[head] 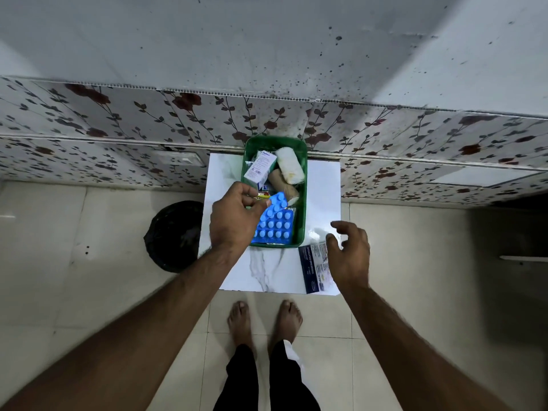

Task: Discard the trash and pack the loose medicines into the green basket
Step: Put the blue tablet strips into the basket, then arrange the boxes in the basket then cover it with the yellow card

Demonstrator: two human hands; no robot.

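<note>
In the head view, we look down on a small white desk [267,271] set against a floral-tiled wall. The green basket [302,203] stands at its far edge and already holds blue blister strips [274,225], a white medicine box [259,167], a white bandage roll [289,164] and a tan roll [281,180].

Our left hand [234,221] hovers over the near left corner of the basket, thumb and fingertips pinched on the edge of a blue strip; a small yellow and red packet [262,196] shows just beyond the fingers, and we cannot tell whether they hold it too. Our right hand [350,253] is spread and holds nothing, poised over a dark printed leaflet [315,268] lying on the desk's near right corner. A black-lined bin [175,235] sits on the floor to the left of the desk.

We judge the risks plain: the strips are piled loosely and high, so a careless release could let one slide over the rim. The leaflet overhangs near the edge, and a clumsy grab may push it to the floor.
</note>
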